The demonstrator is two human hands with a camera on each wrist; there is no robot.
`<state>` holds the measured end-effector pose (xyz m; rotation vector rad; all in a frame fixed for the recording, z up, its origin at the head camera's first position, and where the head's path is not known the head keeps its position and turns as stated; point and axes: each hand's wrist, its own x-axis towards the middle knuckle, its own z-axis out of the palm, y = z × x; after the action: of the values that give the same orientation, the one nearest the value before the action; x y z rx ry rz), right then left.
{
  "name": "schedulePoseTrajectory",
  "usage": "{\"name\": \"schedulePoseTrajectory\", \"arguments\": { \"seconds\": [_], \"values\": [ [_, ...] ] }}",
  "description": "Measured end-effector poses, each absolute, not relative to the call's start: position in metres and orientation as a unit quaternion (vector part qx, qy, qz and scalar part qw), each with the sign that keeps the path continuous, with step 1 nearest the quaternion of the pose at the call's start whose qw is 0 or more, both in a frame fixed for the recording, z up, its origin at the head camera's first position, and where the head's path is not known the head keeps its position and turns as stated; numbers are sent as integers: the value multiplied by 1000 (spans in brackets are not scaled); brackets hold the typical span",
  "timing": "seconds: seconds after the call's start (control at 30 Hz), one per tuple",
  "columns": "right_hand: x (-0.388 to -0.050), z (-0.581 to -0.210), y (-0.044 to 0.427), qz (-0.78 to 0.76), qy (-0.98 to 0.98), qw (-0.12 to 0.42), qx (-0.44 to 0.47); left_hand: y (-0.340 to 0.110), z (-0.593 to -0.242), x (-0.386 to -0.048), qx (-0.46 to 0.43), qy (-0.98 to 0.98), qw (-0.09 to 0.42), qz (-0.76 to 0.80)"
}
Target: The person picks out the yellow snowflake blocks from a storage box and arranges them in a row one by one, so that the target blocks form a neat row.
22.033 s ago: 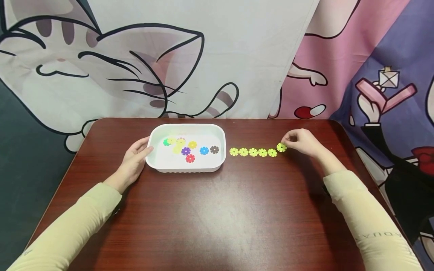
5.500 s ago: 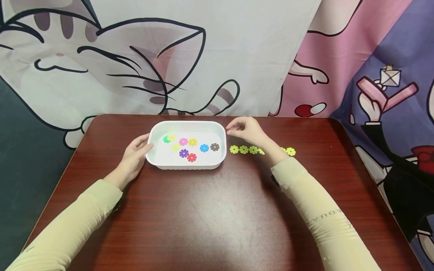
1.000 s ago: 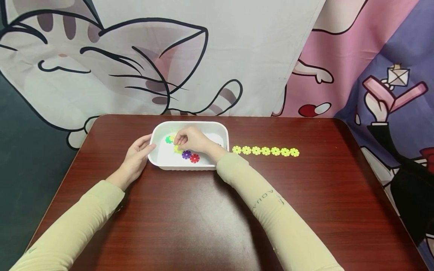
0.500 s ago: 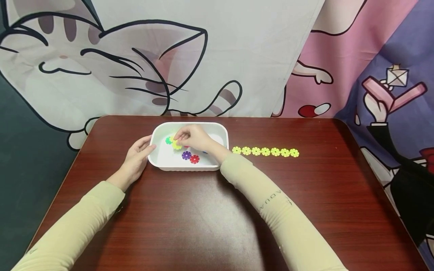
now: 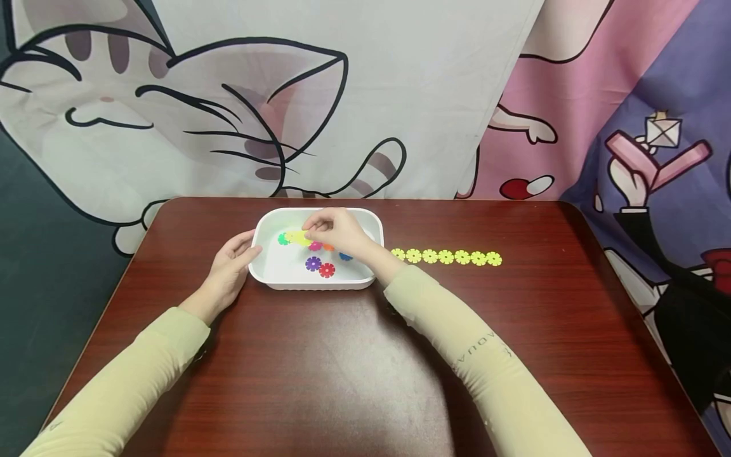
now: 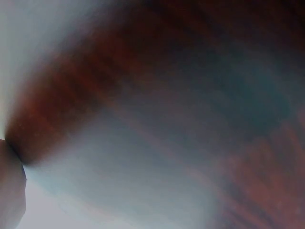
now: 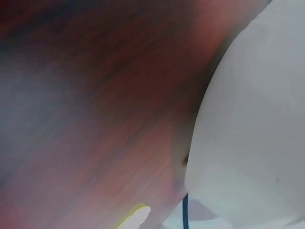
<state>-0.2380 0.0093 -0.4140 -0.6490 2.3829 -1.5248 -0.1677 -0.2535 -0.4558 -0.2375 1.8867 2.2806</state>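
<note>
My left hand (image 5: 229, 270) grips the left end of a white tray (image 5: 316, 285), thumb over the rim. My right hand (image 5: 341, 233) is over the tray, thumb and index finger pinching a yellow flower-shaped disc (image 5: 301, 238). Beside that disc lie another yellow one and a green disc (image 5: 283, 238). Purple (image 5: 313, 263) and red (image 5: 327, 270) discs lie nearer the front; pink, orange and blue (image 5: 345, 256) ones show partly under the hand. Right of the tray, several yellow-green discs (image 5: 445, 257) form a straight row, the leftmost partly behind the wrist.
The brown wooden table (image 5: 320, 368) extends toward me, with its far edge close behind the tray. A cartoon-printed curtain (image 5: 445, 95) hangs behind it. The left wrist view is mostly blurred; the right wrist view catches a bright yellow-edged disc (image 7: 136, 218) on the wood.
Since 22 s ago the row has gained discs at its right end. Over the last second my right hand has shifted slightly back and right with the yellow disc; my left hand stays on the tray.
</note>
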Motion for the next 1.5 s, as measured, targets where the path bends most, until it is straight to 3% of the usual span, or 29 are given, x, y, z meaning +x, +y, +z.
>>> {"name": "schedulePoseTrajectory", "arguments": {
  "seconds": [0.57,1.5],
  "values": [
    [-221,-405,50,-636,765,52,-90,-253,-456,-168,-77,635,83,764],
    [-195,-412,124,-730,681,49,12,-254,-457,-169,-73,638,87,761]
  ]
}}
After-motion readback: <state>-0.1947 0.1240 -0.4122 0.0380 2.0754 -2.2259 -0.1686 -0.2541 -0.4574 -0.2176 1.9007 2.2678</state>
